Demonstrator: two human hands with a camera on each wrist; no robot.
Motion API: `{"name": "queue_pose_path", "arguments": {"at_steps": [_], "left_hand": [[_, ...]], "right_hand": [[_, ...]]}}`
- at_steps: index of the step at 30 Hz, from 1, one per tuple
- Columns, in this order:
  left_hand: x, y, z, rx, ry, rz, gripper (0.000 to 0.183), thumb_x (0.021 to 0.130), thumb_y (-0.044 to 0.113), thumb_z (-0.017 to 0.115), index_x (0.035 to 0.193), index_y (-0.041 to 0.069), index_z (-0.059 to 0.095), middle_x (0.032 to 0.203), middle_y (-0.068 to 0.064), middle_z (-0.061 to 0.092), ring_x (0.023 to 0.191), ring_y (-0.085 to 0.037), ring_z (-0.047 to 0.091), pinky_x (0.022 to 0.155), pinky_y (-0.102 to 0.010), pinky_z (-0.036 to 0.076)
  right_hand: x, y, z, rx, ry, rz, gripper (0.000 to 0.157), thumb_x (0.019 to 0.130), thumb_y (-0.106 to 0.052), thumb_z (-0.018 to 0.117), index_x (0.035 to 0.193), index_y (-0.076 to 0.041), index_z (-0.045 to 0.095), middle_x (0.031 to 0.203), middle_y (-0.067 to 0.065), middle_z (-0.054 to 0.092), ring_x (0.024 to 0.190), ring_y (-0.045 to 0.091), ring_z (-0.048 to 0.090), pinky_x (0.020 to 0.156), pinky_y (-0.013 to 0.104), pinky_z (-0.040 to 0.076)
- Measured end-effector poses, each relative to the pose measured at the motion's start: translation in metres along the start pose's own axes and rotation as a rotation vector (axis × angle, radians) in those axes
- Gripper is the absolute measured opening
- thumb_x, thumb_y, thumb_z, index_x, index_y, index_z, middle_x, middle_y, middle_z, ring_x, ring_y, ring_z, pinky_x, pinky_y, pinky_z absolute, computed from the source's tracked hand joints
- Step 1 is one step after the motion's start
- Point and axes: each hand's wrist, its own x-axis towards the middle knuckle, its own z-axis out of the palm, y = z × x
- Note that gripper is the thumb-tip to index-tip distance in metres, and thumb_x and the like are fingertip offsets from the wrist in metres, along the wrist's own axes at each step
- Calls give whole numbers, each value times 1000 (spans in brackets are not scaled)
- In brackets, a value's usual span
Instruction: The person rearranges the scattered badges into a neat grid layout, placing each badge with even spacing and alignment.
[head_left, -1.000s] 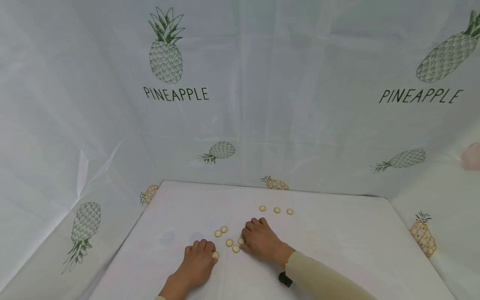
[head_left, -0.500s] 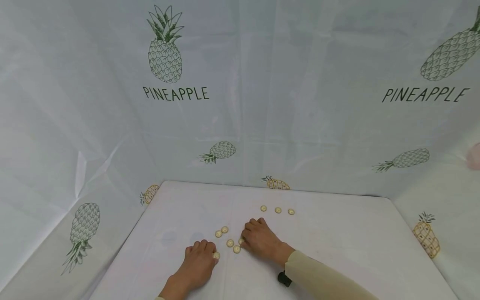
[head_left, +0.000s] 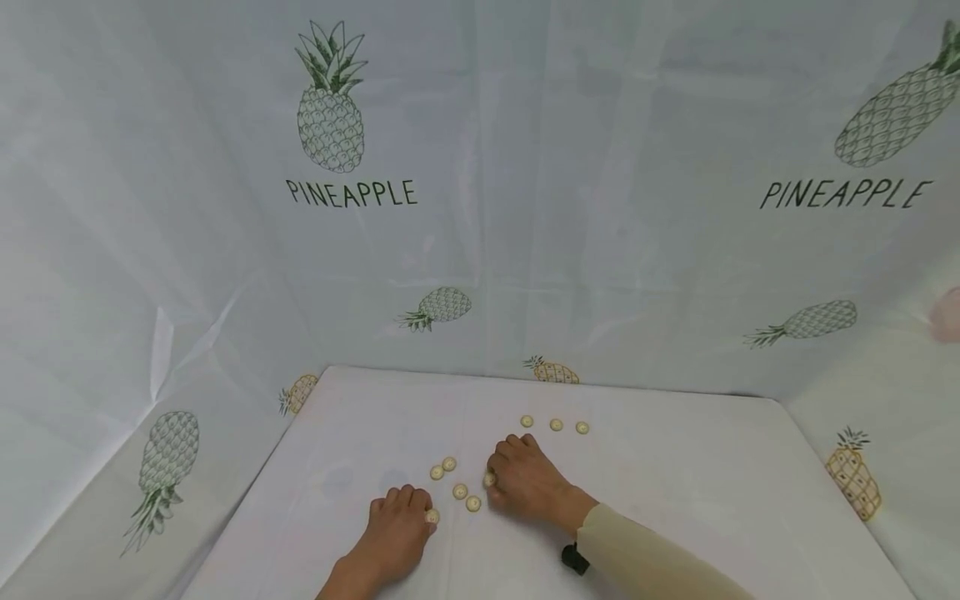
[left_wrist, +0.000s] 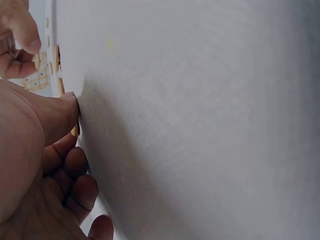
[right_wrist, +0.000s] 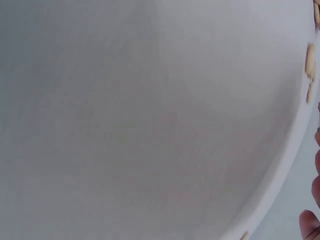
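Small round wooden discs with a raised rim and tiny marks in the middle lie on the white table [head_left: 675, 475]. My left hand [head_left: 397, 533] rests at the near left and pinches one pale wooden disc [head_left: 432, 517] between thumb and fingers, low at the tabletop. To the right, my right hand [head_left: 525, 479] holds another wooden disc [head_left: 490, 479] at its thumb side. Between the hands lie two loose discs, a farther disc [head_left: 460, 492] and a nearer disc [head_left: 473, 503]. In the right wrist view only some fingertips [right_wrist: 317, 187] show at the edge.
Beyond the left hand, two discs [head_left: 442, 467] lie touching or nearly so. Farther back, three discs form a spaced row, with a middle disc [head_left: 556, 425]. White pineapple-print cloth [head_left: 585, 208] hangs around the table. A black wrist device [head_left: 574, 558] sits under the right sleeve.
My right hand has shifted slightly right with its disc, which now stands farther from the two loose ones. The left hand keeps its place. The head view has tilted a little upward.
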Motion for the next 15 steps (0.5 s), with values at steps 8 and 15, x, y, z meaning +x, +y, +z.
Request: {"name": "queue_pose_path", "arguments": {"at_steps": [8,15], "left_hand": [[2,0,3,18,-9,-6,24,99,31,73,107,13,60,100,0,55,90,-19,46,85,-52,43],[1,-1,4,-1,3,-6,22,99,29,74,105,14,60,96,1,53,87,-18,44,80,-48,41]], "right_hand": [[-15,19,-7,-58,110,16,20,88,-35,78,95,-17,71,95,-5,63,91,16,52,85,36,42],[-34,36,-11,-11,141,90,17,86,-31,78,93,-17,71,93,-5,62,91,15,49,85,37,40]]}}
